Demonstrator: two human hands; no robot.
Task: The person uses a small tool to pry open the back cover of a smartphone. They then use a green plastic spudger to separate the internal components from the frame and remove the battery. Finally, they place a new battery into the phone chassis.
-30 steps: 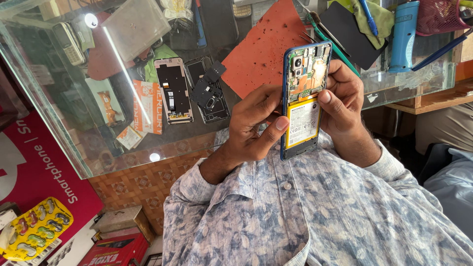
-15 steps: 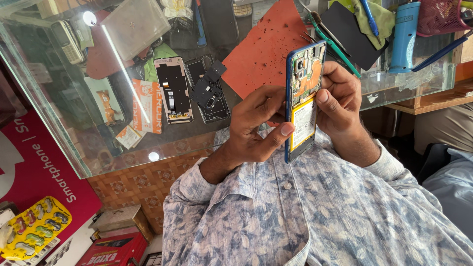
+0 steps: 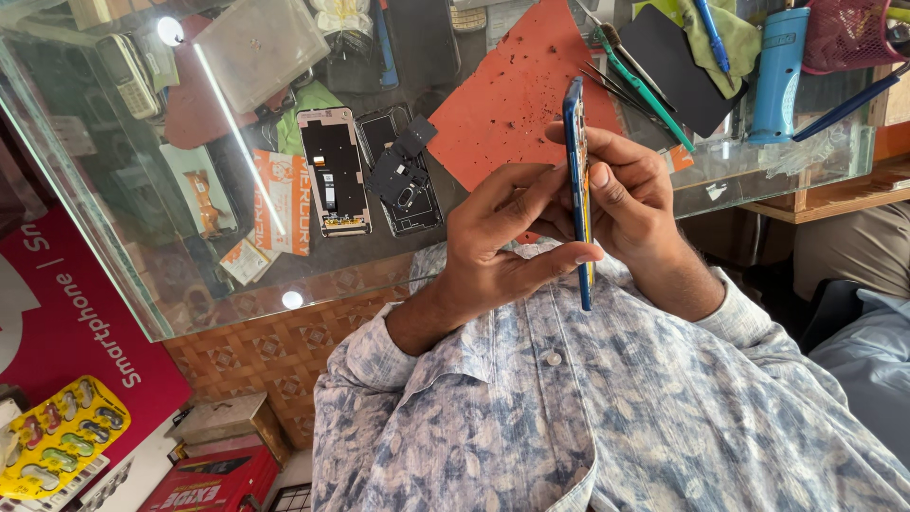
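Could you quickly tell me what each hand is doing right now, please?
Left hand: closed on the blue phone, held edge-on, thumb along its lower part.
Right hand: closed on the same phone from the other side.

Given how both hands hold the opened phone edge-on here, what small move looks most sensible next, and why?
Probably rotate the phone flat again: it stands edge-on between the left hand and right hand, so its opened inside faces away from view.

Bright, even daylight fills my view, a lamp throws a round glare spot and a long white streak across the glass worktop (image 3: 142, 275), shadows stay soft, everything looks sharp, and the wide lens bends the edges.
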